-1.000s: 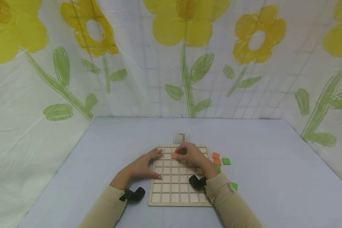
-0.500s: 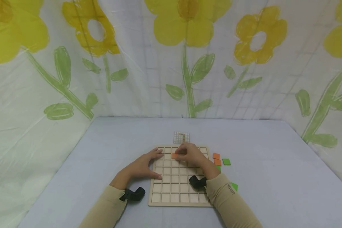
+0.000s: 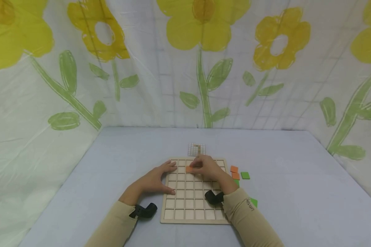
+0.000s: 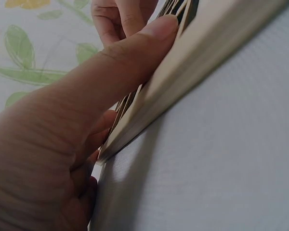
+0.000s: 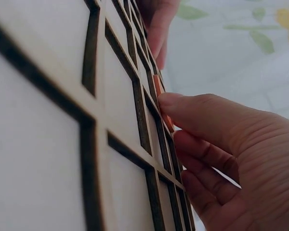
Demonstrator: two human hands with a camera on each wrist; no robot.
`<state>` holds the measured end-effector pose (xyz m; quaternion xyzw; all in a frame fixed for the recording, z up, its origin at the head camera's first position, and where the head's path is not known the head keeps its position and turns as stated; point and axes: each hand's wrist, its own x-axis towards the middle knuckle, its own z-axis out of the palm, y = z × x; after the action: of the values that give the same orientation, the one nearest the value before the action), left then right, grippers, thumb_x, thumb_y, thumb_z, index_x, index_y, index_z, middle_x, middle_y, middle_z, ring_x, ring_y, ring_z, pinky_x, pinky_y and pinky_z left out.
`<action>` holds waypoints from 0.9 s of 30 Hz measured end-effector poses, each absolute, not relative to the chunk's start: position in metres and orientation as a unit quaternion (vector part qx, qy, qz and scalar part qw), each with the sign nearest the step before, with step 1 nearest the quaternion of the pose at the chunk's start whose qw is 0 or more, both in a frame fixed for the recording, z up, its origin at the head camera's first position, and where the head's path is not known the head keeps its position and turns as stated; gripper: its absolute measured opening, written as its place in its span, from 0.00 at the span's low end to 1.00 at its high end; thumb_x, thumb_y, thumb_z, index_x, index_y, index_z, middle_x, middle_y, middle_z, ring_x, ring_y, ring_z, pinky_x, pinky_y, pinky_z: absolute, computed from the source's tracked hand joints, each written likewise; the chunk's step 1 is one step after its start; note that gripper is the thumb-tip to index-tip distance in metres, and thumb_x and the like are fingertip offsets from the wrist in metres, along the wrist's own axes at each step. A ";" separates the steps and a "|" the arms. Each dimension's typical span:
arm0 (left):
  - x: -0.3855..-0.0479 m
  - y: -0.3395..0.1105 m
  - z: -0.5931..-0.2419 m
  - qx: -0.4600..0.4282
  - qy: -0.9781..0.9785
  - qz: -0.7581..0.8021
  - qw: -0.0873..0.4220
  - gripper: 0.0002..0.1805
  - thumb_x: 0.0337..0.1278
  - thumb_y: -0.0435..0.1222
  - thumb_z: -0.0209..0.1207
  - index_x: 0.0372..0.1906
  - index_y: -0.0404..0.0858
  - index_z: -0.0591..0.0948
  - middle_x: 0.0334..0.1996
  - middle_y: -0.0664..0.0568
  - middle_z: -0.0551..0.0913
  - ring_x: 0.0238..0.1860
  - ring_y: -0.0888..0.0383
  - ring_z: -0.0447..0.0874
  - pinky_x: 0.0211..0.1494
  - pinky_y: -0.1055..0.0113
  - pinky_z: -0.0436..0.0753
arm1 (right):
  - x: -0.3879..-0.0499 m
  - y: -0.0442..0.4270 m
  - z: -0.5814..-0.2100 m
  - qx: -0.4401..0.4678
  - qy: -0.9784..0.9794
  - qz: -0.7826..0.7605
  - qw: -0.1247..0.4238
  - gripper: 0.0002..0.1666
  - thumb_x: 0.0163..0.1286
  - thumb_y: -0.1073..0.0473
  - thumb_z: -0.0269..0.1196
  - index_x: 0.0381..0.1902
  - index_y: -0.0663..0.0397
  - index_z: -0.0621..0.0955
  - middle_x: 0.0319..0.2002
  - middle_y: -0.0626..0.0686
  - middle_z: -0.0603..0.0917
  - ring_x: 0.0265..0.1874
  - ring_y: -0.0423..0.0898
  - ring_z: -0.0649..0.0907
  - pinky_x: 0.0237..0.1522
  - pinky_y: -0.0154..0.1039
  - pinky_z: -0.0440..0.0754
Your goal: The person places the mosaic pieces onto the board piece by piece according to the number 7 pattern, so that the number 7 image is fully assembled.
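In the head view a wooden grid board [image 3: 190,204] lies on the table between my two hands. My right hand [image 3: 208,168] pinches a small orange square tile [image 3: 188,169] at the board's upper part. The right wrist view has the orange tile [image 5: 157,84] under the thumb, set against the grid bars; whether it sits fully in a cell is hidden. My left hand [image 3: 156,178] rests along the board's left edge, thumb and fingers spread apart. Up close in the left wrist view, the thumb [image 4: 120,55] lies on the board's rim [image 4: 154,91].
Right of the board lie two orange tiles [image 3: 234,169] and a green tile [image 3: 245,175]. More green pieces [image 3: 254,202] show partly behind the right forearm. A small card with a printed grid [image 3: 196,149] lies beyond the board's far edge. A flower-printed curtain [image 3: 142,103] hangs behind the table.
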<state>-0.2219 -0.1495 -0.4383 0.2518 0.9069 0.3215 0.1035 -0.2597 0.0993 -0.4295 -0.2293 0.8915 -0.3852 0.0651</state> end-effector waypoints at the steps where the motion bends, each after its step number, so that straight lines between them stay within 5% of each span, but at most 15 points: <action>1: -0.222 -0.150 -0.438 0.252 0.907 0.320 0.104 0.51 0.29 0.58 0.72 0.66 0.45 0.67 0.72 0.56 0.57 0.75 0.52 0.45 0.74 0.47 0.54 | -0.260 0.099 -0.429 -0.228 0.891 -0.386 0.069 0.11 0.56 0.59 0.69 0.39 0.53 0.84 0.41 0.50 0.83 0.45 0.48 0.82 0.51 0.45 0.80; 17: -0.222 -0.150 -0.436 0.258 0.906 0.318 0.104 0.52 0.29 0.58 0.72 0.67 0.45 0.67 0.72 0.56 0.57 0.75 0.53 0.44 0.74 0.48 0.53 | -0.247 0.128 -0.400 -0.254 0.856 -0.430 0.131 0.20 0.61 0.53 0.65 0.49 0.57 0.82 0.51 0.55 0.82 0.56 0.56 0.78 0.58 0.48 0.77; 27: -0.223 -0.150 -0.436 0.259 0.905 0.321 0.104 0.52 0.29 0.58 0.72 0.67 0.45 0.66 0.72 0.56 0.57 0.75 0.53 0.44 0.74 0.48 0.52 | -0.228 0.158 -0.394 -0.263 0.875 -0.390 0.116 0.19 0.60 0.52 0.66 0.46 0.56 0.83 0.50 0.54 0.82 0.56 0.56 0.77 0.60 0.55 0.73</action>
<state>-0.2228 -0.1503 -0.4365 0.2586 0.9053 0.3208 0.1036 -0.2279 0.1582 -0.3940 -0.2632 0.8749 -0.3897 0.1159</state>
